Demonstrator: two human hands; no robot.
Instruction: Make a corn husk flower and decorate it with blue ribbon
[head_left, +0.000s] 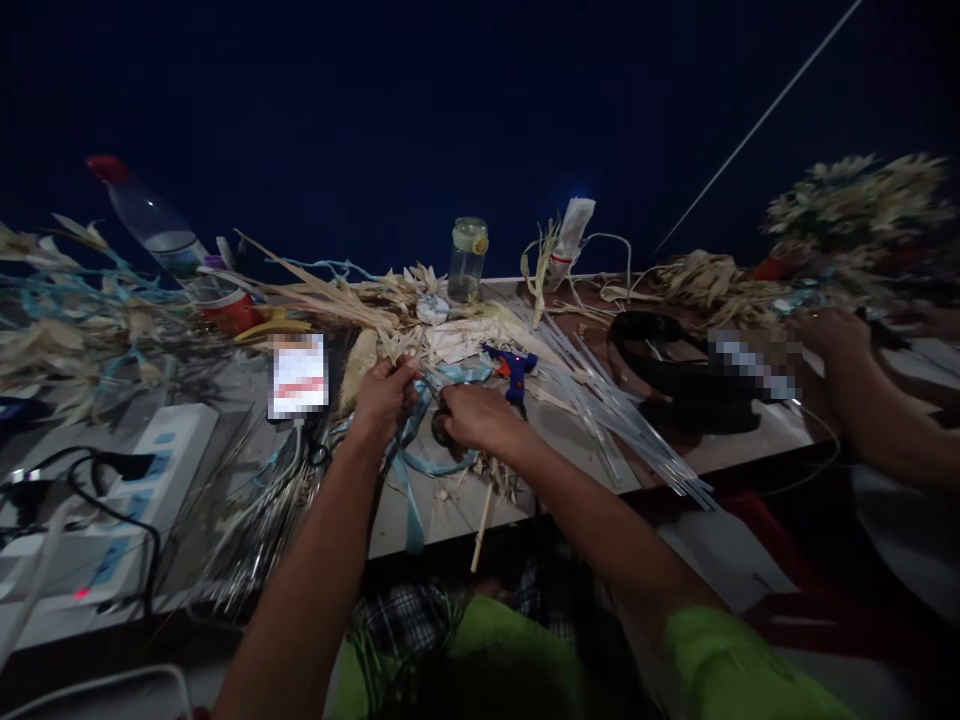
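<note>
My left hand [382, 400] is closed in a pinch, thumb against fingers, by a pale dried corn husk piece [401, 350]. What lies between its fingertips is too dark and small to make out. My right hand [480, 415] is wrapped round the dark handle of scissors [441, 428], their tips pointing toward my left hand. Light blue ribbon [412, 510] loops beneath both hands and hangs toward the table's front edge. Just beyond my right hand lies a blue glue gun [516, 372] with a small red light. Dried husks [360, 310] are heaped behind the hands.
Clear glue sticks [622, 400] and a black strap-like item [675, 380] lie to the right. A lit phone [298, 378], thin wires [262, 530] and a power strip [150, 500] are left. A jar [466, 260] stands behind. Another person's arm [862, 390] reaches in at right.
</note>
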